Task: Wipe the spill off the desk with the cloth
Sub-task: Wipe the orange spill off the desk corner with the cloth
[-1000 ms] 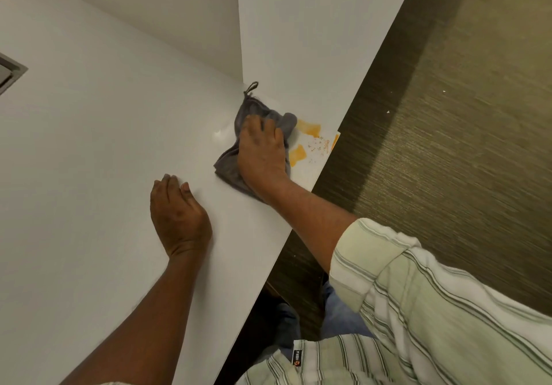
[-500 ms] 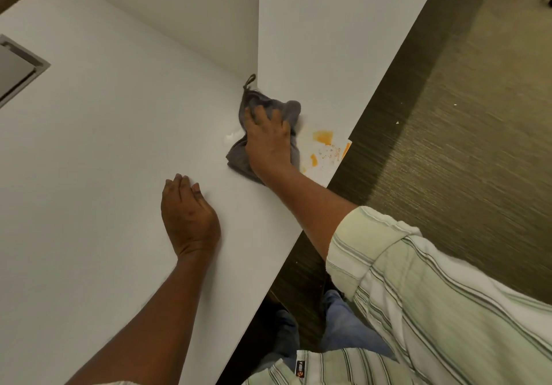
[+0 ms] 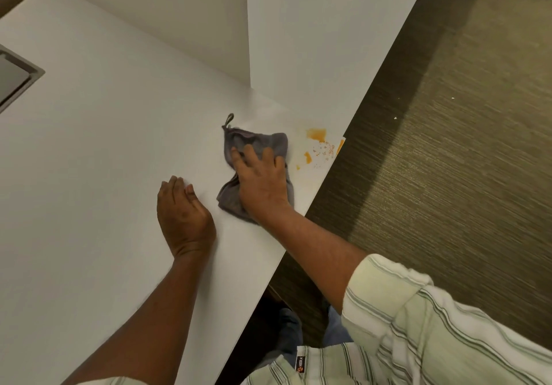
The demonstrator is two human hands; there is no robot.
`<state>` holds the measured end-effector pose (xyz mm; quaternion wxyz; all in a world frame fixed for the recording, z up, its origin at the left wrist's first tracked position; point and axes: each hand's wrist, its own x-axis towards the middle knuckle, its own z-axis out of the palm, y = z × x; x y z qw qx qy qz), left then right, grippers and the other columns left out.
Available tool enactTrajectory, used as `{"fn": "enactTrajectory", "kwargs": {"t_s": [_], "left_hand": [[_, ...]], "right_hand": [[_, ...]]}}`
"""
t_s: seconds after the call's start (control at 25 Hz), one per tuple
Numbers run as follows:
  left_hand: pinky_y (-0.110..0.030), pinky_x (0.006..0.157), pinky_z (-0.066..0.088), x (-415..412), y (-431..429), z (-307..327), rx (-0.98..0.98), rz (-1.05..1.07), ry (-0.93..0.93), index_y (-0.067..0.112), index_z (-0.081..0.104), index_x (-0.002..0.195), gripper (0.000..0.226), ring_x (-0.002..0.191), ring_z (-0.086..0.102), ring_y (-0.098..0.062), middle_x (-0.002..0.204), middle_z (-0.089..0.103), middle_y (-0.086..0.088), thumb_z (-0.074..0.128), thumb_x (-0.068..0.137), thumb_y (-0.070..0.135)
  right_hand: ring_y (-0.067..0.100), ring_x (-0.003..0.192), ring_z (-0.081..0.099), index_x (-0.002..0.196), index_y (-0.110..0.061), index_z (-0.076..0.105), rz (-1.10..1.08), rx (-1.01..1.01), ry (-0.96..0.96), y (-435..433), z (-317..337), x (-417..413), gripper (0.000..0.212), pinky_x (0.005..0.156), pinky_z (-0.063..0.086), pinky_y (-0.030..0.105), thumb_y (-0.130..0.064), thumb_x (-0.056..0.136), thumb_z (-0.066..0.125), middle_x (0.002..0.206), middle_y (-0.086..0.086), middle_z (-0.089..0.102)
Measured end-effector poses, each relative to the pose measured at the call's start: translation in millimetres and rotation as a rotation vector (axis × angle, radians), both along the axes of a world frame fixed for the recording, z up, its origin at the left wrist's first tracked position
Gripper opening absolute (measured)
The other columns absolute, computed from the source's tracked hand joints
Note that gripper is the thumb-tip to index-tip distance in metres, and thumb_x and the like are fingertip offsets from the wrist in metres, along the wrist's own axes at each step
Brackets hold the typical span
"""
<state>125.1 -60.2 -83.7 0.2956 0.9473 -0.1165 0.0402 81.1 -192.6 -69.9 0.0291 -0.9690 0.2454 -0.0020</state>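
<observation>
Cloth (image 3: 257,145) under right hand (image 3: 263,184), beside spill (image 3: 316,134)

We have one view only, worn on the head, looking forward and steeply down over the desk (image 3: 89,175) from close above; its wide lens takes in both forearms, the desk's edge and floor (image 3: 448,145) at right.

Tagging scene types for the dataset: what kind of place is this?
Likely an office workstation: a plain white laminate desk split by an upright white divider panel, a grey metal cable hatch set into the desktop, and brown ribbed commercial carpet.
</observation>
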Motion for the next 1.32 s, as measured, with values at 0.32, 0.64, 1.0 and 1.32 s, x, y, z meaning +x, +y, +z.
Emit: {"fn": "enactTrajectory", "kwargs": {"t_s": [0.32,0.64,1.0,1.32], "left_hand": [[-0.044,0.115,0.031,2,1,-1,0.002,-0.015,-0.003,-0.008,0.054,0.124,0.036,0.129,0.046,-0.04,0.131,0.056,-0.026,0.037,0.1,0.013],[-0.046,0.112,0.034,4,1,-1,0.017,-0.009,0.007,-0.008,0.054,0.123,0.036,0.127,0.047,-0.041,0.13,0.057,-0.025,0.036,0.101,0.015],[-0.048,0.109,0.037,3,1,-1,0.044,-0.027,-0.016,-0.008,0.055,0.121,0.038,0.122,0.05,-0.042,0.126,0.058,-0.027,0.034,0.101,0.017],[-0.049,0.109,0.036,1,0,1,0.053,-0.015,-0.022,-0.008,0.055,0.12,0.038,0.123,0.049,-0.043,0.128,0.058,-0.027,0.034,0.101,0.016]], "right_hand": [[0.031,0.113,0.045,0.141,-0.017,0.039,-0.042,-0.121,0.038,-28,3,25,0.059,0.089,0.037,0.042,-0.023,0.085,0.055,0.14,0.005,0.044],[0.028,0.106,0.047,0.136,-0.019,0.044,-0.282,-0.212,0.071,-73,7,12,0.05,0.084,0.037,0.039,-0.023,0.086,0.051,0.129,0.004,0.048],[0.026,0.101,0.055,0.124,-0.022,0.055,-0.287,-0.348,-0.055,-64,19,-8,0.046,0.077,0.044,0.037,-0.016,0.081,0.04,0.126,0.003,0.054],[0.02,0.088,0.055,0.1,-0.026,0.068,-0.054,-0.324,-0.056,-2,3,-17,0.027,0.067,0.041,0.033,-0.024,0.073,0.061,0.112,-0.005,0.061]]}}
